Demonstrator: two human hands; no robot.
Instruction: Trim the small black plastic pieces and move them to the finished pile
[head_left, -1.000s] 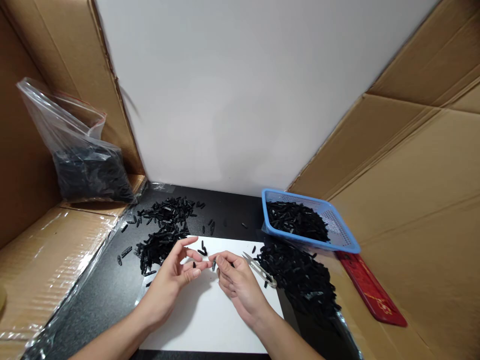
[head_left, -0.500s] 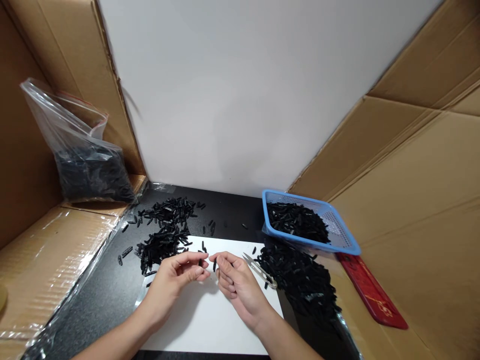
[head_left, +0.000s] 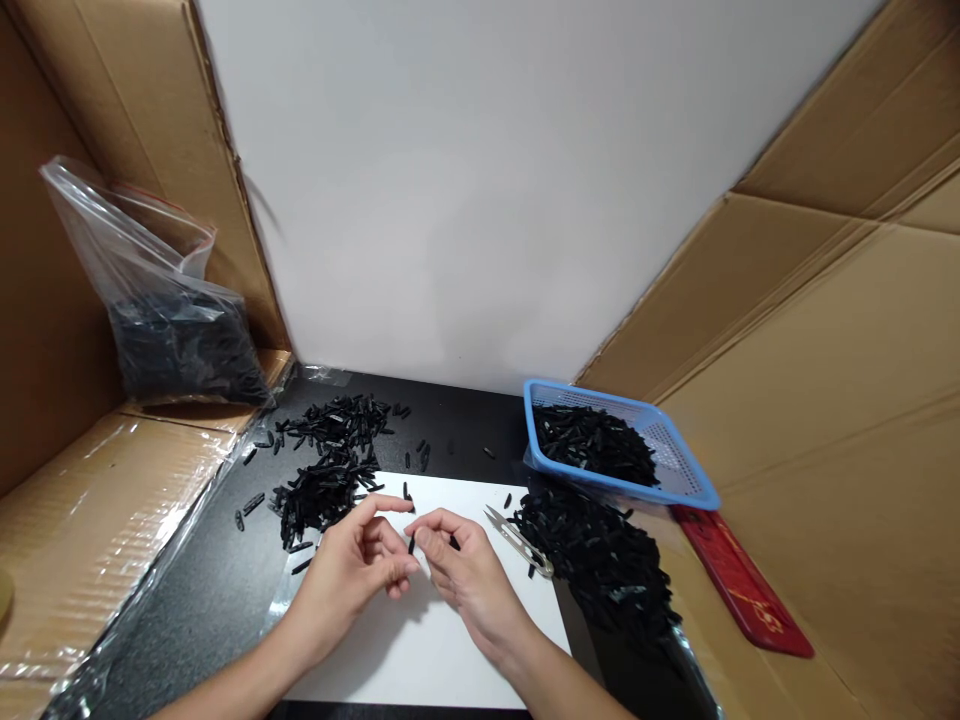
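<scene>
My right hand [head_left: 465, 565] pinches a small black elongated piece [head_left: 411, 543] between thumb and forefinger, above a white sheet [head_left: 442, 655]. A second dark bit [head_left: 454, 542] shows among its fingers; how it sits there is unclear. Just to the left, my left hand [head_left: 360, 550] is open, thumb and forefinger spread on either side of the pinched piece, with no piece visible in its grip. Thread snips [head_left: 521, 543] lie on the sheet's right edge. Loose black pieces form a heap [head_left: 322, 495] at the left and a larger heap [head_left: 615, 570] at the right.
A blue plastic basket [head_left: 694, 485] with black pieces stands at the back right, a red flat case [head_left: 750, 590] beside it. A clear zip bag [head_left: 187, 345] of dark pieces leans at the left. Cardboard walls flank the black tabletop [head_left: 187, 600].
My left thumb and forefinger have spread apart, and the dark piece seen there is no longer between them. My right hand has shifted slightly left with its piece.
</scene>
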